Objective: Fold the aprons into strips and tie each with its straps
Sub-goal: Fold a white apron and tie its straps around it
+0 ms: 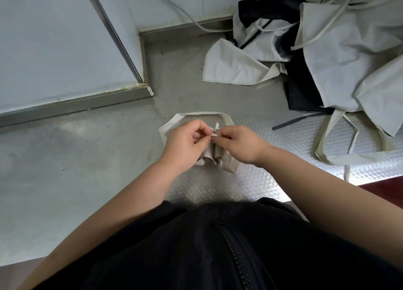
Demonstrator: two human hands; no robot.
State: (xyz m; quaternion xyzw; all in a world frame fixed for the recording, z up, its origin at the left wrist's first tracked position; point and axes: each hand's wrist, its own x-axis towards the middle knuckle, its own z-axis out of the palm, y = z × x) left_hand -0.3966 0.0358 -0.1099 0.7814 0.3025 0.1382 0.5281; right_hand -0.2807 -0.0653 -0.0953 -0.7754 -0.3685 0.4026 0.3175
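A beige apron (220, 160) lies folded into a small bundle on the steel table (87, 158), right in front of me. Its neck strap (202, 114) loops out on the far side. My left hand (185, 141) and my right hand (239, 143) meet above the bundle. Each pinches an end of the thin beige strap (214, 132) between thumb and fingers. The hands hide the middle of the bundle, so I cannot see the knot itself.
A heap of unfolded beige aprons (349, 49) and dark aprons (303, 89) covers the table's right back part, with loose straps (327, 145) trailing toward the front edge. A raised steel rim (76, 102) and wall panels stand at the left and back. A grey cable (192, 19) hangs at the back.
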